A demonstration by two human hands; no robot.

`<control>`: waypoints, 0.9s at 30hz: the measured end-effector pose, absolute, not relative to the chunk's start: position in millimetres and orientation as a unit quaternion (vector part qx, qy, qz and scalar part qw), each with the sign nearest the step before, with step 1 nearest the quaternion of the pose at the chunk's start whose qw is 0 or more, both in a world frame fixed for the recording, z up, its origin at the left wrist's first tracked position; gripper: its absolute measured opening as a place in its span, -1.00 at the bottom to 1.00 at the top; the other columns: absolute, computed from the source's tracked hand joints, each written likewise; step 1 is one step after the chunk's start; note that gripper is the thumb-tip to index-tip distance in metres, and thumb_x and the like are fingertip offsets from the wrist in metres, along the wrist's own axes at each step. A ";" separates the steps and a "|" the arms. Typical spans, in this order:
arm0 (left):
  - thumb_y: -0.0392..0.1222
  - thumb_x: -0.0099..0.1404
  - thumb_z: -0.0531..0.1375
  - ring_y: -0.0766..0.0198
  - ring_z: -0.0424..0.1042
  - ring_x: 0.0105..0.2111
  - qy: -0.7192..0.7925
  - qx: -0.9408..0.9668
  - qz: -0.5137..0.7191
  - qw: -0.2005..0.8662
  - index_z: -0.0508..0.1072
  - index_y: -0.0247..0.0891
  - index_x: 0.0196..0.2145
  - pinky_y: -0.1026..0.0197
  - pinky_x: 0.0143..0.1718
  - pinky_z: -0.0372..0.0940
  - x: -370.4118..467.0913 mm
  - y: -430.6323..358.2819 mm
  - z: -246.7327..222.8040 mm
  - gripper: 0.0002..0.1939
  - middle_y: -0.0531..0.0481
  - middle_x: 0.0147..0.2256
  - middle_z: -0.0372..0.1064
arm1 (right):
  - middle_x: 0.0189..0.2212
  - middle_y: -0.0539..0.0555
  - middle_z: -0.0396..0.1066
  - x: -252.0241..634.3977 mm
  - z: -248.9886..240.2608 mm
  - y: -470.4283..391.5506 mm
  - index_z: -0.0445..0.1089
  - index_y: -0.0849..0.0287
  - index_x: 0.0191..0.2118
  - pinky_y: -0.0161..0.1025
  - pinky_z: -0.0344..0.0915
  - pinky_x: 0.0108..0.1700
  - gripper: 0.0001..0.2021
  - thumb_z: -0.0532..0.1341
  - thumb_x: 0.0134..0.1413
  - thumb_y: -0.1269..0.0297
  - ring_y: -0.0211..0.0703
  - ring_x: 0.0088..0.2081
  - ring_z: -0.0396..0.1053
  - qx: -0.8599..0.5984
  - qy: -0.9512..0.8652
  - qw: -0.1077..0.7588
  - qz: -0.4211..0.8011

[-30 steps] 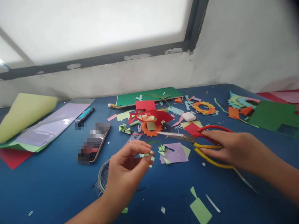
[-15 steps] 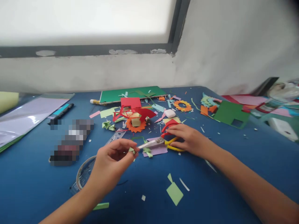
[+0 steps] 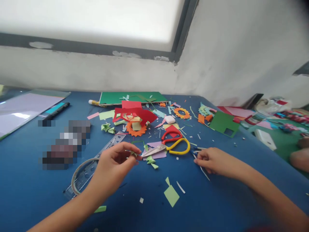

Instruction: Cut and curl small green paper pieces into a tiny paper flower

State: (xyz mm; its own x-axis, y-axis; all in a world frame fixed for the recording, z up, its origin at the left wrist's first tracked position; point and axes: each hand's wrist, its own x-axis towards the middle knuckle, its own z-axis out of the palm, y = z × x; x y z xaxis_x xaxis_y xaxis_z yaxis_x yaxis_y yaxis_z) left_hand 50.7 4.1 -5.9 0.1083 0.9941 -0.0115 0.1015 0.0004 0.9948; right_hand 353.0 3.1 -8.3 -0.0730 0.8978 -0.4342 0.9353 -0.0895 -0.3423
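A small folded piece of light green paper [image 3: 133,154] is pinched between the thumb and fingers of my left hand [image 3: 118,161]. Scissors with one red and one yellow handle [image 3: 178,146] lie on the blue table, their blade tips close to my left fingertips. Farther right, my right hand [image 3: 212,162] is closed on a thin metal tool with blue on it [image 3: 204,173], perhaps a compass. Light green folded scraps [image 3: 151,159] and a purple paper [image 3: 160,152] lie by the blades.
Behind are red cutouts [image 3: 145,115], orange paper rings [image 3: 182,113] and a green board [image 3: 108,97]. A clear ruler [image 3: 117,139] and a tape ring [image 3: 73,178] lie left. Dark green paper [image 3: 223,122] is at right, and part of another person shows at the right edge.
My right hand has let go of the scissors, which now lie on the table, and has moved right to grasp the thin metal tool. The view has shifted slightly.
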 end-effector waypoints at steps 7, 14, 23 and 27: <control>-0.37 0.03 0.24 0.18 0.57 -0.41 0.475 0.521 0.464 0.537 0.55 -0.26 -0.48 0.25 -0.44 0.49 52.2 4.3 -4.3 -0.91 -0.06 -0.42 0.57 | -0.79 -0.04 0.20 382.2 10.6 0.0 0.38 0.16 -0.60 -0.30 0.03 -0.56 -0.65 0.18 -0.08 -0.04 -0.24 -0.68 0.15 0.724 0.613 -0.133 -0.287; -0.41 0.08 0.26 0.21 0.58 -0.38 0.449 0.502 0.415 0.612 0.57 -0.22 -0.26 0.26 -0.40 0.47 54.9 -1.2 -2.2 -0.75 -0.07 -0.42 0.60 | -0.76 -0.14 -0.02 317.3 11.5 -4.5 0.15 0.11 -0.60 -0.37 -0.06 -0.70 -0.46 0.06 -0.15 -0.35 -0.38 -0.73 -0.08 0.641 0.561 -0.355 -0.385; -0.40 0.03 0.30 0.20 0.58 -0.42 0.417 0.422 0.392 0.703 0.55 -0.24 -0.40 0.34 -0.56 0.40 58.8 -4.4 -5.3 -0.86 -0.07 -0.42 0.60 | -0.65 -0.06 0.40 243.6 12.4 -4.1 0.27 0.10 -0.45 -0.40 0.33 -0.64 -0.75 0.17 0.13 0.07 -0.30 -0.66 0.35 0.413 0.605 -0.490 -0.473; -0.38 -0.01 0.32 0.26 0.55 -0.52 0.437 0.389 0.353 0.730 0.53 -0.24 -0.43 0.37 -0.59 0.37 61.1 -7.4 -4.1 -0.87 0.02 -0.56 0.56 | -0.62 -0.06 0.41 240.4 -0.5 -15.5 0.29 0.05 -0.43 -0.37 0.37 -0.63 -0.79 0.14 0.17 0.09 -0.28 -0.64 0.39 0.395 0.627 -0.478 -0.471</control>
